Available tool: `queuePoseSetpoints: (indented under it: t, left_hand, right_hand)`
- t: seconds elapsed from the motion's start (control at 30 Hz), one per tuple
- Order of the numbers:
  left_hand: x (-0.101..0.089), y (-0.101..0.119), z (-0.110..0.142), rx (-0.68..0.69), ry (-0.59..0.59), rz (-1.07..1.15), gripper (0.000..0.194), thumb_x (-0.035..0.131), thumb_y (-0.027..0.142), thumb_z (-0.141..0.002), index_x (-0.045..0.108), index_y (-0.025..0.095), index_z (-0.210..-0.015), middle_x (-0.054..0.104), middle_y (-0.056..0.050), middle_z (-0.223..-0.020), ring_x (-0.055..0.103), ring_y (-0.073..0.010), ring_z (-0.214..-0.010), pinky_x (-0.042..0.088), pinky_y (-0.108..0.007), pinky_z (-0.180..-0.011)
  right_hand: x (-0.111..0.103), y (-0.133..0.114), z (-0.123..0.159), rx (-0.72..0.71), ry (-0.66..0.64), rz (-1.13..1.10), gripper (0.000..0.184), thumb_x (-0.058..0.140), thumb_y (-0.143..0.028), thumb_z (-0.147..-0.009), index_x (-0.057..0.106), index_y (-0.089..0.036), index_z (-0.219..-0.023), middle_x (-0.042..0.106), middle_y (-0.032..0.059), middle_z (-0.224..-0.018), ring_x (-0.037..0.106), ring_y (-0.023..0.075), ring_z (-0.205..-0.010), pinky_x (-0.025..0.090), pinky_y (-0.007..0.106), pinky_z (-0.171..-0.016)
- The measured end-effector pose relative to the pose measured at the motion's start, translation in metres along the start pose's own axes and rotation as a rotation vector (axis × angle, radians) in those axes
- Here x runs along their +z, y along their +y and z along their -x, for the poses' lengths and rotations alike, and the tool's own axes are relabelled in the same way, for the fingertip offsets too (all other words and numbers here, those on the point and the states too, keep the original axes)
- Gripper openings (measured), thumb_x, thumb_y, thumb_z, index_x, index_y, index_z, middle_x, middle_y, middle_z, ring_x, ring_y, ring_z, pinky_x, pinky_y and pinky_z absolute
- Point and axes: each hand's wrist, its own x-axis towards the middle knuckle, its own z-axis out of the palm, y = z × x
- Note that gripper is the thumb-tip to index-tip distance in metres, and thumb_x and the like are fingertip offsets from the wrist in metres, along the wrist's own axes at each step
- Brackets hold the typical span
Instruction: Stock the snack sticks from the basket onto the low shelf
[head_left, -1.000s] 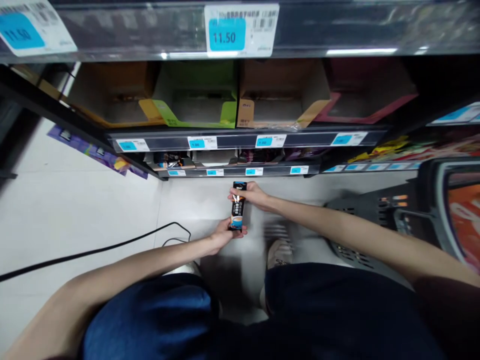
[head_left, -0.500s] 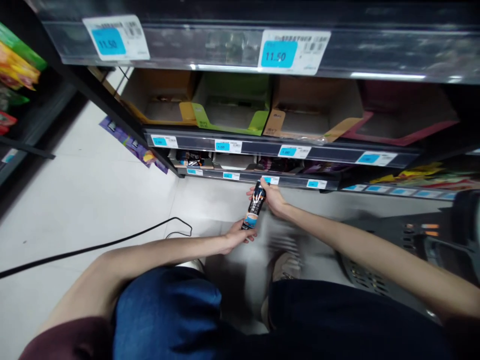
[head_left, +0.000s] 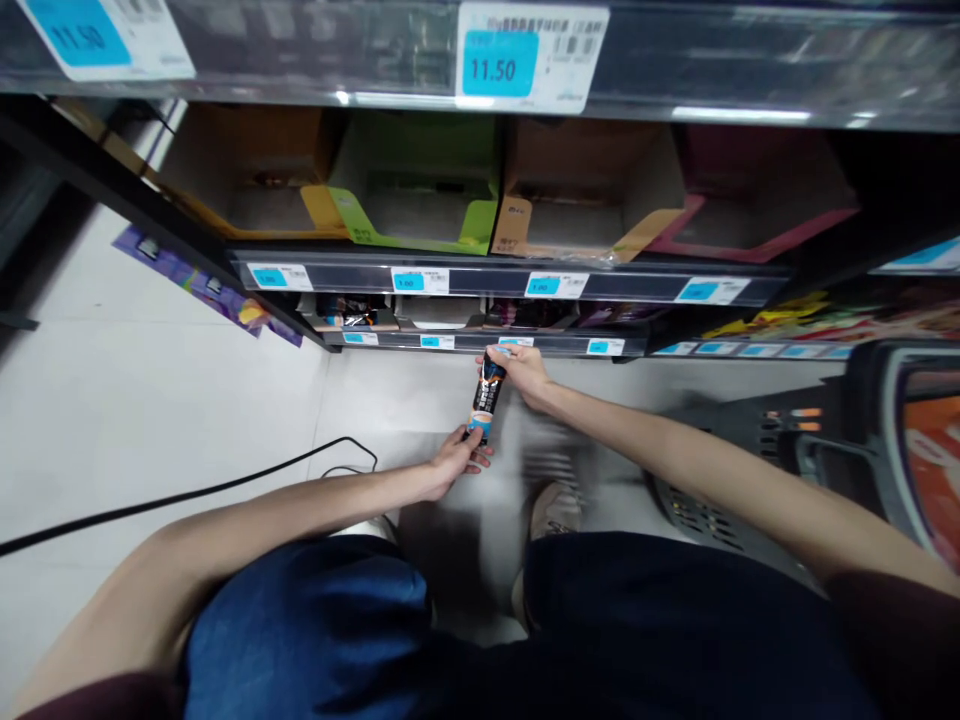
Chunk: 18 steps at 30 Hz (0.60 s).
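Note:
Between my two hands is a slim black snack packet (head_left: 489,388) with white lettering and a blue and orange lower end. My left hand (head_left: 456,459) pinches its lower end, thumb on top. At the upper end my right hand (head_left: 521,371) is closed on it, thumb across the front. The packet slants slightly, over the pale floor just in front of the bottom shelf. Similar dark shiny packets (head_left: 358,311) lie in a low carton on that bottom shelf, to the left of my hands.
Open cartons in yellow, green (head_left: 412,235), tan and pink line the shelf above. Price tags (head_left: 556,285) run along the shelf edges. A grey plastic basket (head_left: 720,500) stands right of my legs. A black cable (head_left: 225,487) crosses the left floor.
My view has shifted a little, so the shelves and hands appear farther left and more of the basket shows. Both hands keep hold of the packet, which stands slightly more upright.

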Motion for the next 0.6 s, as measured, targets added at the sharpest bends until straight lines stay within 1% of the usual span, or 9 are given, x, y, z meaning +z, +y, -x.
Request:
queuePoseSetpoints:
  t: [0.1,0.23,0.33,0.4,0.5,0.6]
  left_hand:
    - [-0.0013,-0.0012,-0.0058,0.019,0.014,-0.017,0.034,0.054,0.048,-0.094,0.048,0.018,-0.106,0.066,-0.005,-0.094,0.059,-0.0091,-0.067,0.043,-0.022,-0.064]
    - [-0.0024,-0.0011,-0.0063,0.010,0.019,-0.027,0.028,0.048,0.043,-0.097,0.048,0.018,-0.109,0.067,-0.007,-0.102,0.059,-0.0084,-0.068,0.044,-0.022,-0.064]
    - [-0.0022,-0.0010,-0.0042,-0.021,0.013,-0.024,0.032,0.043,0.045,-0.099,0.048,0.017,-0.116,0.066,-0.009,-0.106,0.060,-0.0094,-0.068,0.045,-0.022,-0.063]
    - [-0.0020,-0.0012,-0.0038,-0.033,0.005,-0.020,0.036,0.037,0.046,-0.100,0.047,0.017,-0.119,0.066,-0.010,-0.108,0.060,-0.0104,-0.068,0.047,-0.024,-0.064]
    - [-0.0021,-0.0017,-0.0046,-0.038,0.005,-0.007,0.040,0.032,0.047,-0.101,0.047,0.016,-0.121,0.066,-0.012,-0.110,0.061,-0.0116,-0.069,0.049,-0.025,-0.065]
    - [-0.0022,-0.0014,-0.0040,-0.051,0.016,-0.004,0.040,0.031,0.046,-0.101,0.047,0.016,-0.122,0.066,-0.012,-0.109,0.061,-0.0119,-0.069,0.048,-0.024,-0.065]
  right_hand:
    - [0.0008,-0.0023,-0.0023,-0.006,-0.004,-0.004,0.031,0.081,-0.034,-0.076,0.063,-0.014,-0.092,0.075,0.0081,-0.079,0.070,0.0184,-0.064,0.059,0.030,-0.064]
    - [0.0027,-0.0052,-0.0013,0.029,-0.053,0.007,0.025,0.077,-0.028,-0.081,0.064,-0.014,-0.098,0.074,0.0068,-0.075,0.071,0.0184,-0.065,0.059,0.029,-0.063]
    - [0.0037,-0.0058,0.0006,0.059,-0.110,0.029,0.024,0.075,-0.026,-0.083,0.065,-0.015,-0.101,0.074,0.0064,-0.074,0.072,0.0186,-0.066,0.059,0.030,-0.066]
    - [0.0039,-0.0051,0.0014,0.065,-0.131,0.035,0.026,0.076,-0.029,-0.082,0.065,-0.015,-0.101,0.074,0.0068,-0.074,0.072,0.0190,-0.067,0.060,0.031,-0.067]
    - [0.0029,-0.0031,0.0021,0.049,-0.169,0.031,0.036,0.082,-0.035,-0.074,0.065,-0.015,-0.098,0.075,0.0079,-0.079,0.072,0.0194,-0.071,0.060,0.031,-0.069]
    - [0.0016,-0.0011,0.0033,0.004,-0.185,0.042,0.048,0.091,-0.030,-0.058,0.066,-0.015,-0.095,0.075,0.0057,-0.081,0.072,0.0183,-0.073,0.059,0.029,-0.072]
